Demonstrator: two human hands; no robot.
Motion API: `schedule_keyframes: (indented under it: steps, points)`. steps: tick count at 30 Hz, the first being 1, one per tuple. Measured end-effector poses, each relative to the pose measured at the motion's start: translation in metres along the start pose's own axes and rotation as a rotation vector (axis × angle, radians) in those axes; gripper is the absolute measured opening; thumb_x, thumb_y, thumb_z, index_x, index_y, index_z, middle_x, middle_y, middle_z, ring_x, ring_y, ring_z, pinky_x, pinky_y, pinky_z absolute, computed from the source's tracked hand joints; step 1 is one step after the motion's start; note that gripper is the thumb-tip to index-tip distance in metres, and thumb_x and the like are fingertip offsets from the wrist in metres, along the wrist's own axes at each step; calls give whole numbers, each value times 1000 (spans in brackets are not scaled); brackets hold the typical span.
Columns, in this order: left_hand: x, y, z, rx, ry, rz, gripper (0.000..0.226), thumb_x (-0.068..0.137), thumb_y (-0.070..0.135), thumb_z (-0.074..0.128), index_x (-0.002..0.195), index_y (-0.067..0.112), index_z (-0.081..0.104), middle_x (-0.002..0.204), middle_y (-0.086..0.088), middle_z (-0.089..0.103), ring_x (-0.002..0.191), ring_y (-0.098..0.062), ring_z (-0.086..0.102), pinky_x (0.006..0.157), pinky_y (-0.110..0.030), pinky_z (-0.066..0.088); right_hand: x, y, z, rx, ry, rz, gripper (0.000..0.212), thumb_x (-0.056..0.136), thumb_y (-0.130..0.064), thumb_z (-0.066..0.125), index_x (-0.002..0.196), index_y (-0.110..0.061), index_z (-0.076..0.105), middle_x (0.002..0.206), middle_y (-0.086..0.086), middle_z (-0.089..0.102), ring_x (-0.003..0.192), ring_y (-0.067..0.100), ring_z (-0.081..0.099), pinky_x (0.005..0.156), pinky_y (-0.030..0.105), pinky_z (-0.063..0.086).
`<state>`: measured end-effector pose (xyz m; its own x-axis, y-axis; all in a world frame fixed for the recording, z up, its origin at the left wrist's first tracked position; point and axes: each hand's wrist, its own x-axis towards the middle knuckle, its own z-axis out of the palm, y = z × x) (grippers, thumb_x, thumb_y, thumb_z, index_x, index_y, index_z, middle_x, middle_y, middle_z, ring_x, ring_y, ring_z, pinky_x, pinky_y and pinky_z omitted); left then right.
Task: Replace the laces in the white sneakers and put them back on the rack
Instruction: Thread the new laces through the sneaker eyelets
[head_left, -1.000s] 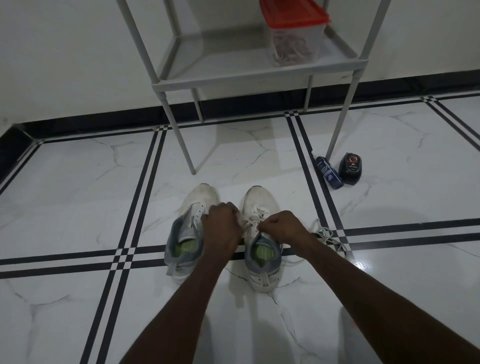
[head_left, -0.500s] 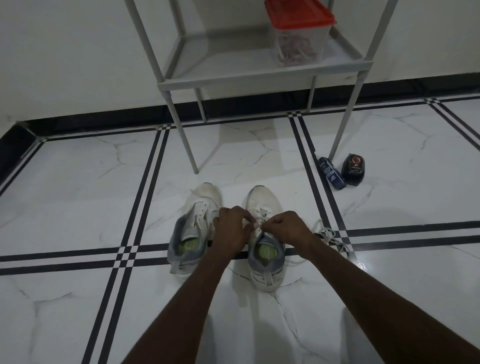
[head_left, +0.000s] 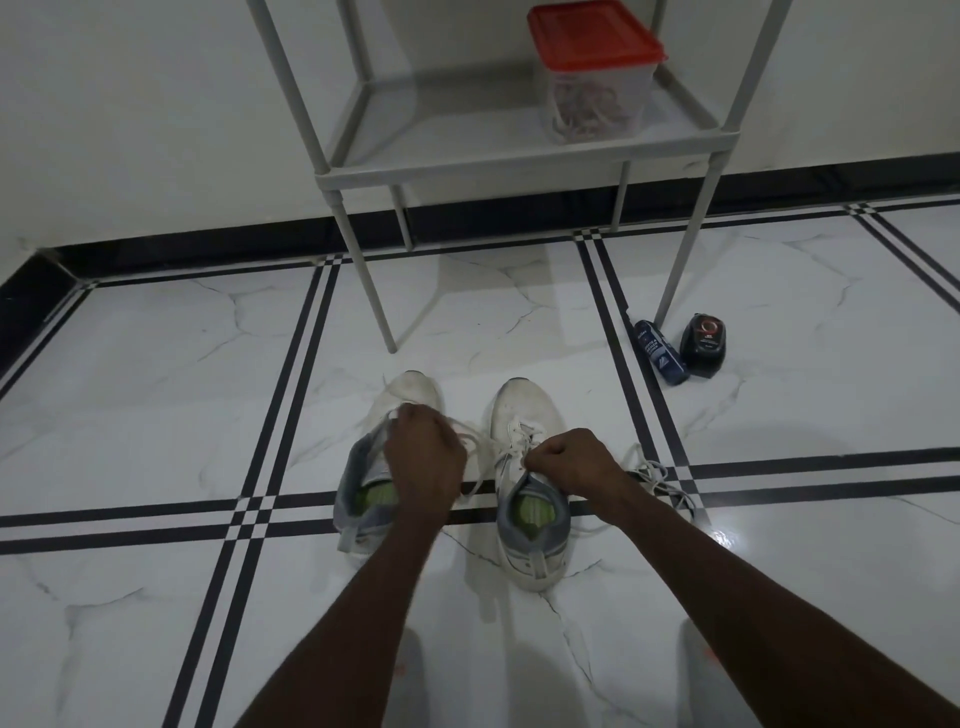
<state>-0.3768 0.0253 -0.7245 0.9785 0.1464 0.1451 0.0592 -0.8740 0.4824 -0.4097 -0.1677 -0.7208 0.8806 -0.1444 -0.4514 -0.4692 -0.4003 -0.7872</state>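
Two white sneakers with grey heels and green insoles stand side by side on the floor, toes pointing away from me. My left hand (head_left: 423, 457) is curled over the tongue of the left sneaker (head_left: 410, 389) and grips a lace end that runs across toward the right sneaker (head_left: 524, 410). My right hand (head_left: 569, 457) pinches the white lace (head_left: 519, 434) at the top eyelets of the right sneaker. A loose white lace (head_left: 657, 475) lies on the floor just right of my right wrist.
The grey metal rack (head_left: 467, 166) stands behind the sneakers, its front legs on the floor. A clear box with a red lid (head_left: 595, 73) sits on its shelf. A blue bottle (head_left: 660, 351) and a black container (head_left: 704, 343) lie near the rack's right leg.
My left hand has moved left, away from the right sneaker and over the left one, drawing the lace out. My right hand stays at the right sneaker's eyelets.
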Motion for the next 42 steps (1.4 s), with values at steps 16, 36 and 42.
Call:
schedule_keyframes:
  steps: [16,36,42]
  points:
    - [-16,19,25,-114,-318,258,17,91,33,65,83,20,73,85,1,70,86,-23,64,79,-44,52,-3,2,-19,-333,-90,-167,50,65,-37,91,101,-14,66,103,-1,64,96,16,61,83,30,49]
    - [-13,7,31,-341,-436,-62,6,90,34,65,96,32,65,87,-3,74,77,-20,73,76,-43,61,4,-5,-15,-477,-73,-127,39,80,-37,72,78,2,72,72,16,67,65,18,59,54,24,39]
    - [-15,16,29,-127,-445,34,19,91,24,63,81,11,73,88,-6,73,86,-22,69,79,-36,56,12,-9,-25,-299,-204,-13,32,79,-27,80,88,3,72,76,15,68,73,30,73,75,43,62]
